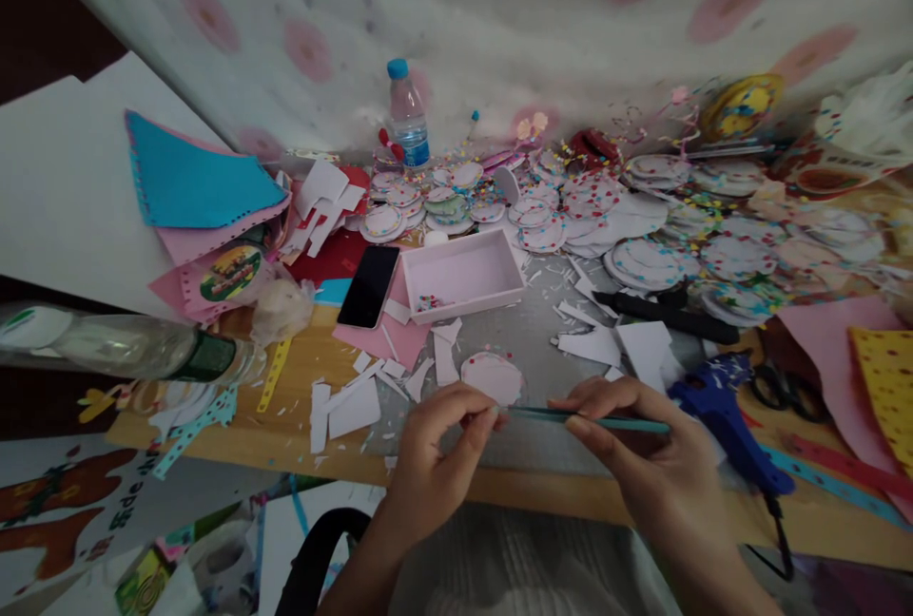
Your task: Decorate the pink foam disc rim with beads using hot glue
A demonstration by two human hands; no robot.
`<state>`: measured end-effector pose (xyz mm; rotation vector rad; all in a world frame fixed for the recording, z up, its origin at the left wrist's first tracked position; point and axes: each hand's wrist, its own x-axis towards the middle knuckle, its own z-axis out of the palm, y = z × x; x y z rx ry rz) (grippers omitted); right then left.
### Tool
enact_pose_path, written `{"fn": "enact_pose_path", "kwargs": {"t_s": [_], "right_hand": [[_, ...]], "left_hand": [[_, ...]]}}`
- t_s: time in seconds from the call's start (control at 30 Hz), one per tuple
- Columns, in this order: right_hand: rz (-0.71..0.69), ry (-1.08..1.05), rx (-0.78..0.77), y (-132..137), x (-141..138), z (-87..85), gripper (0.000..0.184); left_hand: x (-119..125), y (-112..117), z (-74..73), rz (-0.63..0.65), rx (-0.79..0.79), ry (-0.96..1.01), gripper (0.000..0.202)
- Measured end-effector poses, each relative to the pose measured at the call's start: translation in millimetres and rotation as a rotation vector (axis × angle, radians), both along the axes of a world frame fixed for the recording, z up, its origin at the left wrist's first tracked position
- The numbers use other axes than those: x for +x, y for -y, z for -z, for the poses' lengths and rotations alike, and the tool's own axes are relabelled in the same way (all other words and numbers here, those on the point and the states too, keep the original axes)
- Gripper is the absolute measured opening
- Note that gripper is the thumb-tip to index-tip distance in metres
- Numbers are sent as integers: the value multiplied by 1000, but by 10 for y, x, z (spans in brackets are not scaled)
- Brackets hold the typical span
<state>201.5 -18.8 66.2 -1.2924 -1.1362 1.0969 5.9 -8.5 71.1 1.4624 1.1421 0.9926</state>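
Note:
My right hand [642, 445] grips a slender teal tool [620, 422] between thumb and fingers, above the table's front edge. It tapers to a thin point on the left, like tweezers. My left hand [446, 445] is closed in a pinch where that tip ends; whether it holds the tip or a tiny piece is hidden. Just beyond the fingertips lies a white paper disc [492, 376] with small red dots along its edge. Behind it stands an open pale pink box [463, 269] with a few tiny coloured bits in its left corner.
Piles of decorated paper discs [542, 207] fill the back. Paper scraps surround a phone [369, 286] on the left. A water bottle [408, 117] stands behind; another bottle [135, 345] lies left. A blue glue gun [738, 421], black scissors [788, 393] and a black-handled tool [667, 315] are right.

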Motion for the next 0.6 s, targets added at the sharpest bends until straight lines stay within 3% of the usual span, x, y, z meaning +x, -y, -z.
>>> {"fn": "enact_pose_path", "kwargs": {"t_s": [0.33, 0.6], "right_hand": [[74, -50, -58, 16, -113, -143, 14], [18, -4, 4, 13, -76, -74, 11]], "left_hand": [[-13, 14, 24, 0, -2, -1, 15], [-12, 22, 25, 0, 2, -16, 15]]}}
